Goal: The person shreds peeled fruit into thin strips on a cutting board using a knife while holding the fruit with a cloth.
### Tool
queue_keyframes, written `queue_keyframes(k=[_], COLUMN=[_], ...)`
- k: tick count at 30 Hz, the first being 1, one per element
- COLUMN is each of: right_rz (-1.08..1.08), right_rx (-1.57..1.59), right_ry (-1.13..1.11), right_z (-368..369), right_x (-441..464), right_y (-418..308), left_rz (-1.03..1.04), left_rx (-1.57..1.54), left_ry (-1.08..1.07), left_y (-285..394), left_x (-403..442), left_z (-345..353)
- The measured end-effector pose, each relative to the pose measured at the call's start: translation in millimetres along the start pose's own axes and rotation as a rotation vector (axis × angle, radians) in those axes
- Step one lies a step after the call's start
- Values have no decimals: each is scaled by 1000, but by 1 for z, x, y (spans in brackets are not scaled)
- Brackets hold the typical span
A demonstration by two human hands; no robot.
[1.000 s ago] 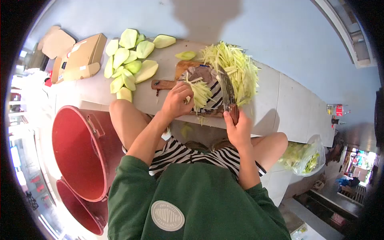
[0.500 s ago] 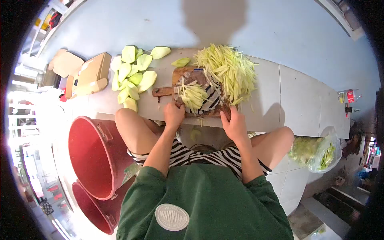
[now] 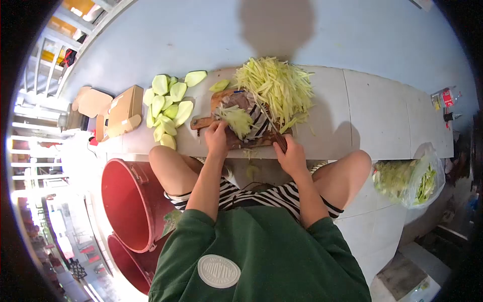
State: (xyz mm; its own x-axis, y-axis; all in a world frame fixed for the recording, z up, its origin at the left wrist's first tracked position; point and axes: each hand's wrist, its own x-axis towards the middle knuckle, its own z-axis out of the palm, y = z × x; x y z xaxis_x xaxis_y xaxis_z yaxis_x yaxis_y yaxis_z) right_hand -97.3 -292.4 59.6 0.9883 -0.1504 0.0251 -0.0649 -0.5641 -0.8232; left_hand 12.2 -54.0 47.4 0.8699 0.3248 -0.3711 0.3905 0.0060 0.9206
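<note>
My right hand (image 3: pixel 292 155) is closed round the wooden handle of a large knife (image 3: pixel 267 118), whose blade slants up and left beside the big pile of pale green shreds (image 3: pixel 276 88). At the near left of the wooden board (image 3: pixel 249 142), my left hand (image 3: pixel 216 138) has its fingers pressed together at the edge of a smaller heap of shreds (image 3: pixel 237 121). That heap lies on a striped cloth or bag (image 3: pixel 259 123) on the board. What the left fingers hold is too small to make out.
Several green slices (image 3: pixel 168 108) lie left of the board, beyond them an open cardboard box (image 3: pixel 125 111). Red bins (image 3: pixel 126 206) stand at the lower left. A plastic bag of greens (image 3: pixel 410 181) and a bottle (image 3: pixel 445 98) are at the right.
The view has shifted left. My left hand has moved down from over the small heap to its near left edge. The knife, upright earlier, has lowered and tilted left beside the big pile.
</note>
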Motion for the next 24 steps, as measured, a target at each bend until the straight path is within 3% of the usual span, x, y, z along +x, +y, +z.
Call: queue_keyframes(k=[2, 8, 14, 18, 21, 23, 24], right_rz=[1, 31, 67, 84, 90, 59, 47], right_rx=[23, 170, 127, 203, 206, 218, 208], right_ry=[26, 111, 210, 224, 209, 246, 255], right_z=[-2, -14, -19, -31, -29, -26, -25], right_x=[1, 4, 3, 2, 4, 6, 5], right_y=[0, -4, 7, -4, -7, -4, -2], left_rz=[47, 49, 26, 49, -153, -380, -389], left_rx=[-191, -357, -421, -352, -216, -283, -278], left_ry=[-112, -260, -332, -325, -414, -406, -380], left_y=[8, 98, 150, 143, 98, 60, 43], left_x=[10, -6, -8, -5, 21, 31, 31], left_z=[10, 35, -10, -26, -13, 16, 35])
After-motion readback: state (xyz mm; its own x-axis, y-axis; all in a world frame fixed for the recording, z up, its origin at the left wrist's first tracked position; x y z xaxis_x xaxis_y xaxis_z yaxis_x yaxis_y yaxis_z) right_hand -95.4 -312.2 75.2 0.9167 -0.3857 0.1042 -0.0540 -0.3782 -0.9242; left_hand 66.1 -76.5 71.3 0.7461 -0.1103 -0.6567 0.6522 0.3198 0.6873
